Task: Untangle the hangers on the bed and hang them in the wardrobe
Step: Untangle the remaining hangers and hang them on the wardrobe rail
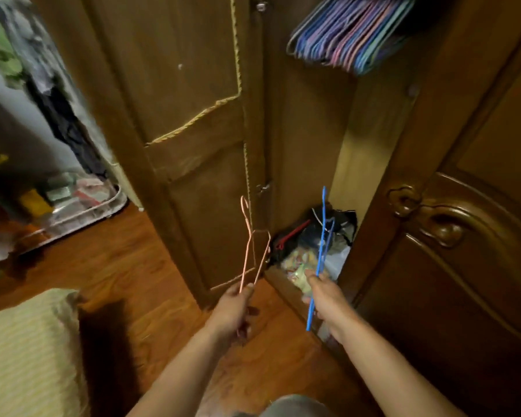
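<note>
My left hand (233,308) grips a thin pink hanger (248,245), its hook pointing up in front of the wardrobe's left door (193,115). My right hand (325,296) grips a blue hanger (321,254), held edge-on and upright before the wardrobe's open compartment (310,139). The two hangers are apart from each other. High in the compartment, several coloured hangers (349,31) hang packed together. A corner of the bed (27,350) with a yellowish striped cover shows at lower left.
Bags and loose items (307,251) lie on the wardrobe floor below my hands. A carved wooden door (451,251) stands on the right. A clear storage bag (73,203) with folded things sits on the wooden floor (118,266) at left.
</note>
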`<state>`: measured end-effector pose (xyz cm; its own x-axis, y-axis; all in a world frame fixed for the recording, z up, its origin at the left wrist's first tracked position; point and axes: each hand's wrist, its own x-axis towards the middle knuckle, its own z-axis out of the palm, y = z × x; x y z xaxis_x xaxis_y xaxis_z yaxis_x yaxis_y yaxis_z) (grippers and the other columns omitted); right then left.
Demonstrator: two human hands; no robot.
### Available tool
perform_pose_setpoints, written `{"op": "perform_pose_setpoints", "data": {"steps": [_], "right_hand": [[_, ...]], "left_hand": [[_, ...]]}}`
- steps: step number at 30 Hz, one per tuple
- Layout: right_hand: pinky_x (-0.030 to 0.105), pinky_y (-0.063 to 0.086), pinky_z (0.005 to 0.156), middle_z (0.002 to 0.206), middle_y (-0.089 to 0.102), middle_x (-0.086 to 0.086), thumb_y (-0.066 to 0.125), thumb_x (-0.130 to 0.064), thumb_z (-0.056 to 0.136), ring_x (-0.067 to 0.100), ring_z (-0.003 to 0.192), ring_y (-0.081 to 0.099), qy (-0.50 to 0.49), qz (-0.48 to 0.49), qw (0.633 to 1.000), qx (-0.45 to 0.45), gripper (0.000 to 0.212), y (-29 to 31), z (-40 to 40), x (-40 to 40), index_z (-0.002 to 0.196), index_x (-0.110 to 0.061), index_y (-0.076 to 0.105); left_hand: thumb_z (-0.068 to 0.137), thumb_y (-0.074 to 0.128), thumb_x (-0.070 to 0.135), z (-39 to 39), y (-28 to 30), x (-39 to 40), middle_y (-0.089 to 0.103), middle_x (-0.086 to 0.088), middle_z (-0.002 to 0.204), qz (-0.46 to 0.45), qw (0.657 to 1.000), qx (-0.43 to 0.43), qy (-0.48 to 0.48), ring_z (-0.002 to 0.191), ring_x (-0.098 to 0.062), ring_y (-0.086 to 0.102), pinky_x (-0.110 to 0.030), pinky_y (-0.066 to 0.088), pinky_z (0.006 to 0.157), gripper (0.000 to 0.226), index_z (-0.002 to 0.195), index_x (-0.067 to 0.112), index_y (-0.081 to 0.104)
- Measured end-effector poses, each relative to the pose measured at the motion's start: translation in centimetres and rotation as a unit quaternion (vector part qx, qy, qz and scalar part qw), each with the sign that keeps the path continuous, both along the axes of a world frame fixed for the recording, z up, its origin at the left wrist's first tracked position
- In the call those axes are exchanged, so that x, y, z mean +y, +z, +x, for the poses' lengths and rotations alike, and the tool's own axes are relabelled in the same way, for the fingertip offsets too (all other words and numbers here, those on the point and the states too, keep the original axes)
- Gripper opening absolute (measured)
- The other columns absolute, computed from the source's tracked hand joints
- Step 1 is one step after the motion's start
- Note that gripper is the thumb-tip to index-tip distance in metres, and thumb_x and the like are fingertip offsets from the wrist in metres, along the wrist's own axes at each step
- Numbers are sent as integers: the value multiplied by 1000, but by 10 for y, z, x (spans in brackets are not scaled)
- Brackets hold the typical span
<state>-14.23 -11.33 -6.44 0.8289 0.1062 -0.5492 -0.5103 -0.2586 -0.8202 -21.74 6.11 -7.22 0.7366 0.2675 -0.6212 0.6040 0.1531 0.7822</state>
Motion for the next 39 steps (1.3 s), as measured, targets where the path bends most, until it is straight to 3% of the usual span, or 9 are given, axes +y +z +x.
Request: {"op": "perform_pose_setpoints", "data": {"steps": [6,11,13,14,16,19,21,31,39], "right_hand": [[27,46,72,117,59,-7,43,-28,103,19,102,62,-83,47,995,-36,26,23,59,-6,125,-33,57],[29,41,69,93,61,-2,45,-11,101,20,89,60,-177,81,977,-88,36,42,113,13,134,-21,55],[28,38,66,133,46,19,44,-8,101,33,94,62,-213,86,967,-114,40,55,136,28,140,-16,51],[27,38,63,116,29,-6,43,-6,101,37,95,61,-230,85,960,-133,40,60,145,33,140,-13,50],[26,40,62,107,37,-4,42,-5,102,29,84,60,-268,70,945,-172,35,80,164,42,132,-14,56],[52,50,91,120,60,27,43,-10,103,44,105,62,-292,25,931,-217,37,118,183,44,138,-15,52],[59,44,101,121,62,17,45,-10,102,42,113,60,-328,23,912,-247,37,141,194,38,138,-16,52],[29,46,63,120,59,0,48,-20,102,28,100,66,-409,26,868,-279,22,191,224,16,116,-29,63],[29,48,65,114,60,-3,50,-20,101,24,92,65,-423,38,858,-290,23,193,236,20,118,-25,63]], "left_hand": [[97,39,21,97,42,2,63,-17,117,21,974,-59,-216,63,-28,66,-27,36,51,43,135,39,49],[104,32,22,184,70,29,70,2,82,23,944,-70,-321,65,-25,68,-26,44,49,37,132,37,50],[104,31,15,219,85,40,66,-2,82,20,932,-100,-347,67,-16,64,-21,48,51,36,129,29,53],[104,31,12,233,92,45,64,-5,87,25,925,-112,-363,71,-14,62,-18,48,55,36,128,28,54],[103,32,12,260,108,53,62,-10,91,7,909,-123,-397,79,-17,60,-23,48,65,38,127,30,56],[102,32,10,293,136,53,55,-13,90,-33,895,-154,-416,72,-18,55,-25,43,58,42,132,27,55],[102,33,11,310,159,50,53,-12,90,-19,874,-193,-445,68,-16,53,-24,38,53,39,132,25,54],[105,32,42,332,199,47,50,-7,84,38,803,-252,-538,77,-20,55,-32,46,68,30,115,39,60],[105,34,35,341,197,77,49,-8,80,37,811,-269,-518,70,-17,53,-28,42,58,28,114,33,61]]}}
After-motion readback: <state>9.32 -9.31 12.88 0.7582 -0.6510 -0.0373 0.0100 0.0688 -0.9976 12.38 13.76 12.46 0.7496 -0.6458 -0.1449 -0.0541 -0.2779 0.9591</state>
